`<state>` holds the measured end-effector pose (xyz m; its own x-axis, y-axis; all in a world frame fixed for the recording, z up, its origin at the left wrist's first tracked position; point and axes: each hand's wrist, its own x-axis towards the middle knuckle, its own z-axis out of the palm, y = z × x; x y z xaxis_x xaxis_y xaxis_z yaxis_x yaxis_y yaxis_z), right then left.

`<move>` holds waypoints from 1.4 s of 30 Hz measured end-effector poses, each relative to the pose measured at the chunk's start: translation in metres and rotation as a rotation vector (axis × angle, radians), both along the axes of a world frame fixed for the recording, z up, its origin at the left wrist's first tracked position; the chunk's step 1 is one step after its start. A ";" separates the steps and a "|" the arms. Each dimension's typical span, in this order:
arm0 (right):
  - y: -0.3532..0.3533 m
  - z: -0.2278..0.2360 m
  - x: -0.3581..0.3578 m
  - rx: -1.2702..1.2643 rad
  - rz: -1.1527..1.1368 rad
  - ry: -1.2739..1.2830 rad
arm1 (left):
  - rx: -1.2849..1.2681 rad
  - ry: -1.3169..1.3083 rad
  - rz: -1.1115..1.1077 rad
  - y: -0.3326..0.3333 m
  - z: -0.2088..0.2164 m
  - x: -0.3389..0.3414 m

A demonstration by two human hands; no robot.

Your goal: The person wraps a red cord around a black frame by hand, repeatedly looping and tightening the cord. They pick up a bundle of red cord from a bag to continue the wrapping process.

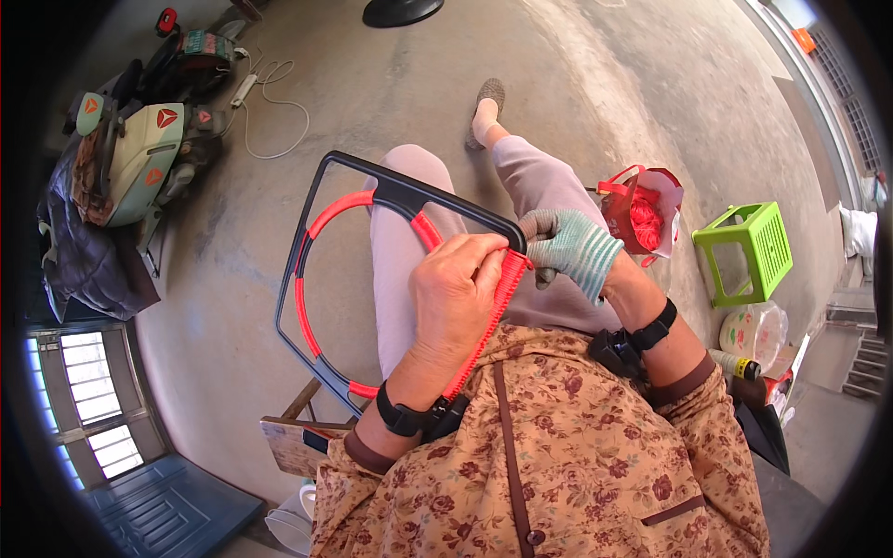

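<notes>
A black flat-sided frame [300,232] with a round inner ring lies tilted over my lap. Red cord [479,342] is wound tightly along its right side, and red sections cover parts of the ring. My bare left hand [456,293] is closed on the wrapped side just below the upper right corner, thumb and forefinger pinched together. At that corner my right hand [569,251], in a striped green-and-white glove, has its fingers curled closed. A bit of red cord shows at its fingertips; the rest of that grip is hidden.
A red bag [670,200] holding red cord stands on the floor beyond my right knee. Further right are a green plastic stool [744,251] and a clear round tub [755,333]. Scooters [149,149] and a power strip [244,89] are at the far left.
</notes>
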<state>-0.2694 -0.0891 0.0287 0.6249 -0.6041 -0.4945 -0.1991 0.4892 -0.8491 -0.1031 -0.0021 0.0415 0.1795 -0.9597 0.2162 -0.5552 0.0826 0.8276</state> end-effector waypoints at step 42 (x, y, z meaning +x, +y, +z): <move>0.032 0.019 0.006 -0.395 -0.202 0.215 | 0.162 0.260 0.050 -0.012 0.001 -0.007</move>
<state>-0.2629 -0.0569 0.0479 0.3851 -0.8699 -0.3082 -0.3244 0.1851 -0.9276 -0.1102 -0.0145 0.0425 0.2570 -0.9664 0.0021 -0.3233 -0.0839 0.9426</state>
